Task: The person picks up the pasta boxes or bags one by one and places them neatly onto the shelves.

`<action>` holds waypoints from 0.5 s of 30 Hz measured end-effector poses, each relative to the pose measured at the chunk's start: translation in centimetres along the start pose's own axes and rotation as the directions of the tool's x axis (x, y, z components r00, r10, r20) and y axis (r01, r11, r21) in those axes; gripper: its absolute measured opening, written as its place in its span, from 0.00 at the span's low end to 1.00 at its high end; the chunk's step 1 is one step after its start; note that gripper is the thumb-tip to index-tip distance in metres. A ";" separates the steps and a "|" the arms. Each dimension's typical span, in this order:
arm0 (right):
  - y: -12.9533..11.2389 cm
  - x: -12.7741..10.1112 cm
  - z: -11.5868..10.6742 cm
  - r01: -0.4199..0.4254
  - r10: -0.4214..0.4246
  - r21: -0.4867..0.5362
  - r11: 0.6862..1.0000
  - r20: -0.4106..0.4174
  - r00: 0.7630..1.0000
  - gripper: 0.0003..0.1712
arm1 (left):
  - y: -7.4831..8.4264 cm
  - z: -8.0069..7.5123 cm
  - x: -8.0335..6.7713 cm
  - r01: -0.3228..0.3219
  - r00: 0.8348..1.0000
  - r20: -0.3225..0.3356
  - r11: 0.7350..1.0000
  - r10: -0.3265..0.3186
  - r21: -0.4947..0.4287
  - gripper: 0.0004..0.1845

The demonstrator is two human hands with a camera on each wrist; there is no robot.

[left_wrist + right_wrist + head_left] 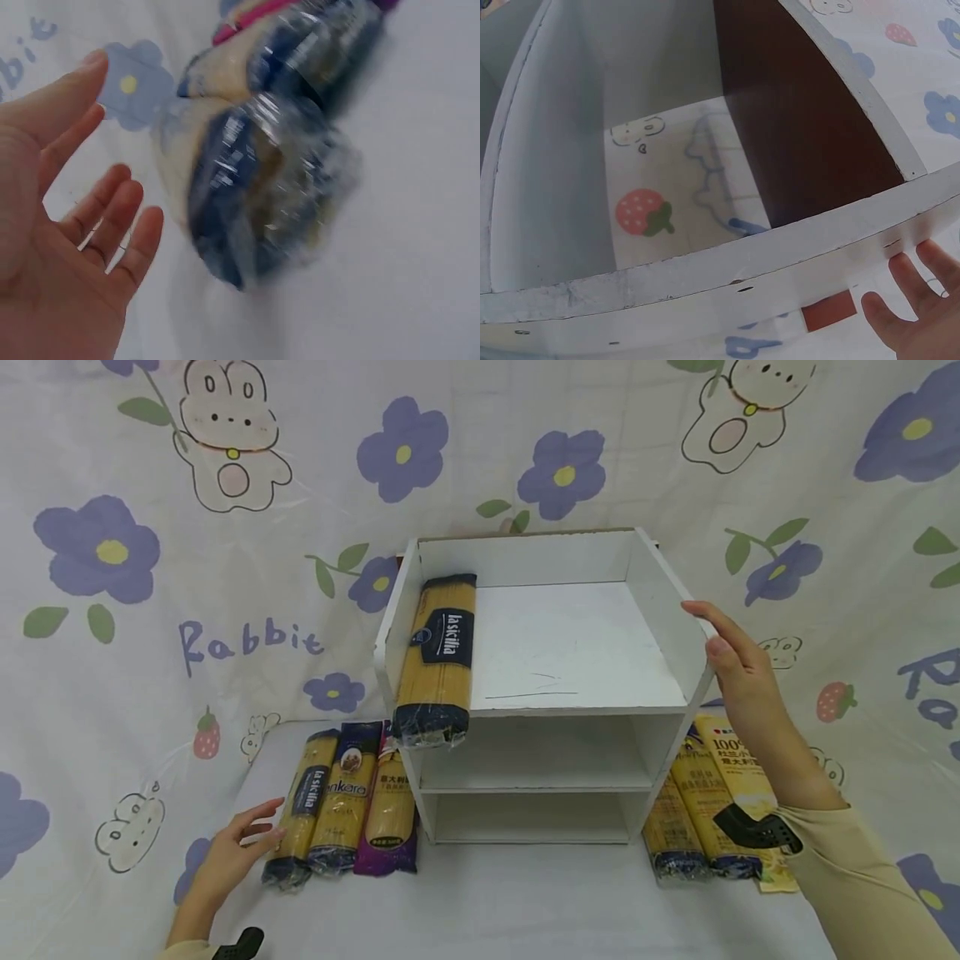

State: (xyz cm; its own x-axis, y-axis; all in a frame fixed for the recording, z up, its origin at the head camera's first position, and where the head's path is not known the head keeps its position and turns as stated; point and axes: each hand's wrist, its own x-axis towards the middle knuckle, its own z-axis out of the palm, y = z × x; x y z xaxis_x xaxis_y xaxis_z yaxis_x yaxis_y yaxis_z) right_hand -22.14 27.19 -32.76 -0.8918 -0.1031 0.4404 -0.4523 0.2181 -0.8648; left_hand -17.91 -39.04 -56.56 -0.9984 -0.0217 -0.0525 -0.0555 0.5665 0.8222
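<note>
A white shelf unit point(551, 706) stands in the middle, its top tray holding one spaghetti pack point(437, 664) along the left side. My right hand point(746, 672) rests on the upper edge of the unit's right panel; in the right wrist view its fingertips touch a white panel point(810, 262). To the left, my left hand point(232, 856) is beside the nearest spaghetti pack point(303, 802), fingers loosely spread and holding nothing. In the left wrist view, a gap shows between that hand point(82, 225) and the clear, dark-blue-banded pack end point(247, 187).
Beside the near pack lie a second spaghetti pack point(345, 802) and a purple-ended pack point(390, 818). Right of the unit lie several yellow pasta packs point(705, 802). A flowered cloth point(262, 568) hangs behind; the white tabletop point(525, 902) spreads in front.
</note>
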 end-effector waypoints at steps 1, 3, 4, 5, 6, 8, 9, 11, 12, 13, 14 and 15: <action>0.0 0.0 0.0 0.004 -0.004 0.000 1.000 0.001 1.000 0.26 | -0.5 0.2 0.1 0.033 0.999 0.016 0.999 -0.033 0.020 0.34; 0.1 0.0 0.0 0.011 -0.011 0.002 1.000 0.001 1.000 0.26 | -1.2 0.6 0.4 0.090 0.995 0.049 0.995 -0.092 0.036 0.37; 0.1 0.0 0.1 0.016 -0.016 0.003 1.000 0.002 1.000 0.26 | -1.5 0.8 0.5 0.108 0.992 0.057 0.993 -0.110 0.046 0.38; 0.1 0.0 0.1 0.021 -0.021 0.007 1.000 0.003 1.000 0.26 | -1.7 1.0 0.6 0.125 0.990 0.063 0.991 -0.128 0.050 0.39; 0.1 0.0 0.1 0.023 -0.023 0.010 1.000 0.003 1.000 0.26 | -1.9 1.2 0.6 0.128 0.989 0.063 0.990 -0.131 0.055 0.39; 0.1 0.0 0.2 0.028 -0.028 0.019 0.999 0.005 1.000 0.26 | -2.3 1.5 0.7 0.129 0.989 0.061 0.989 -0.133 0.070 0.40; 0.1 0.0 0.2 0.028 -0.028 0.018 0.999 0.005 1.000 0.26 | -2.4 1.6 0.6 0.126 0.990 0.061 0.989 -0.130 0.072 0.40; 0.1 0.0 0.2 0.025 -0.025 0.018 1.000 0.006 1.000 0.26 | -2.7 1.7 0.7 0.113 0.991 0.057 0.991 -0.118 0.074 0.39; 0.0 0.0 0.2 0.023 -0.023 0.010 1.000 0.005 1.000 0.26 | -2.8 1.8 0.7 0.107 0.992 0.055 0.991 -0.111 0.078 0.40; 0.0 0.0 0.2 0.020 -0.020 0.005 1.000 0.004 1.000 0.26 | -2.8 1.8 0.8 0.104 0.992 0.060 0.991 -0.110 0.083 0.40; 0.0 -0.1 0.1 0.016 -0.016 0.001 1.000 0.002 1.000 0.26 | -2.8 1.8 0.9 0.098 0.993 0.064 0.991 -0.104 0.089 0.41; -0.1 -0.1 0.1 0.013 -0.013 -0.004 1.000 0.000 1.000 0.26 | -2.7 1.8 1.1 0.092 0.992 0.071 0.990 -0.100 0.107 0.41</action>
State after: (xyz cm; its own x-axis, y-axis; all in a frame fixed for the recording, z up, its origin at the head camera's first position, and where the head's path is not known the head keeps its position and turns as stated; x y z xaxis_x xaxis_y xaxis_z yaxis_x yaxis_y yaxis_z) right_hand -22.03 27.07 -32.73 -0.8859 -0.1063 0.4516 -0.4639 0.2205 -0.8580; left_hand -18.80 -39.12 -59.85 -0.9845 -0.0195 -0.1743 -0.1453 0.6471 0.7484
